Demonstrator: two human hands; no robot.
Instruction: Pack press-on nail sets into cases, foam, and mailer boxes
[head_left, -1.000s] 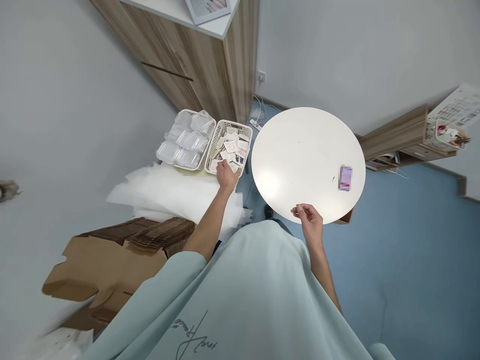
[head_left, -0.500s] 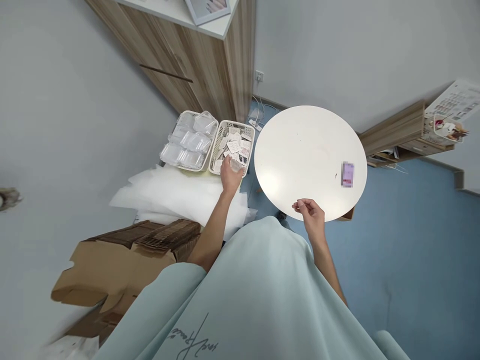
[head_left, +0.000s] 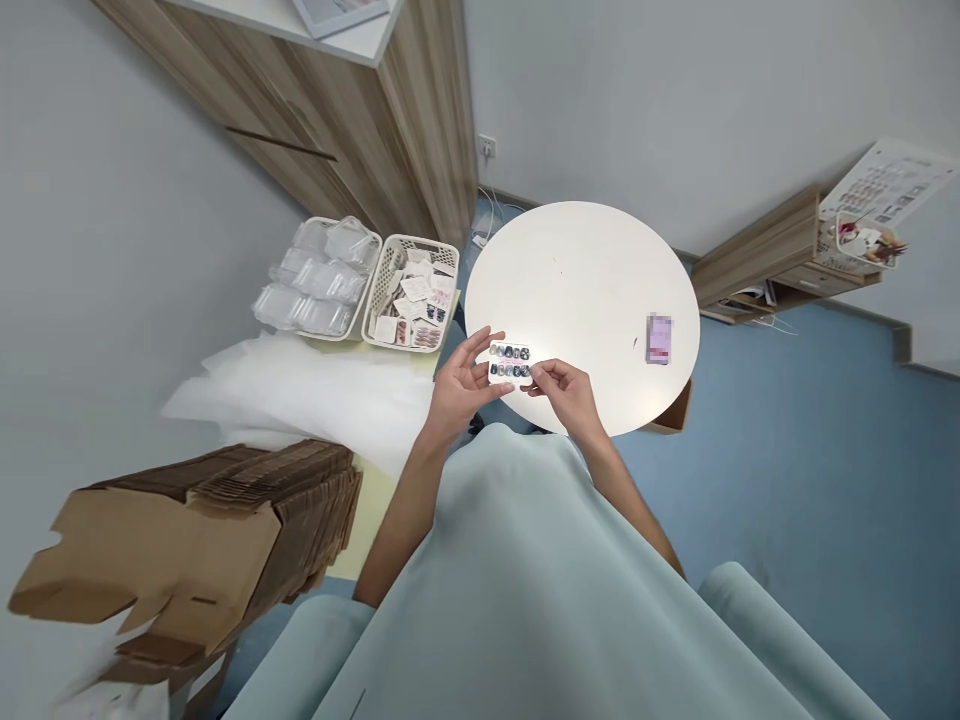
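A small white card of press-on nails (head_left: 510,364), with two rows of dark and pale nails, is held in front of me near the round table's front edge. My left hand (head_left: 459,385) grips its left side, thumb below and fingers above. At its right edge, my right hand (head_left: 568,393) pinches the card between thumb and fingertips. Beneath and beyond both hands lies the white round table (head_left: 577,270). More nail cards (head_left: 417,290) lie jumbled in a white basket (head_left: 373,318) to the left.
Clear plastic boxes (head_left: 321,270) fill a second basket beside the first. White foam sheets (head_left: 300,390) and flattened cardboard boxes (head_left: 172,540) are stacked at left. A blurred purple item (head_left: 660,340) lies on the table's right side. A wooden cabinet (head_left: 360,130) stands behind the baskets.
My left hand has left the basket and moved right with a nail card. My right hand has come in from the right and now holds the card too. The view has shifted right.
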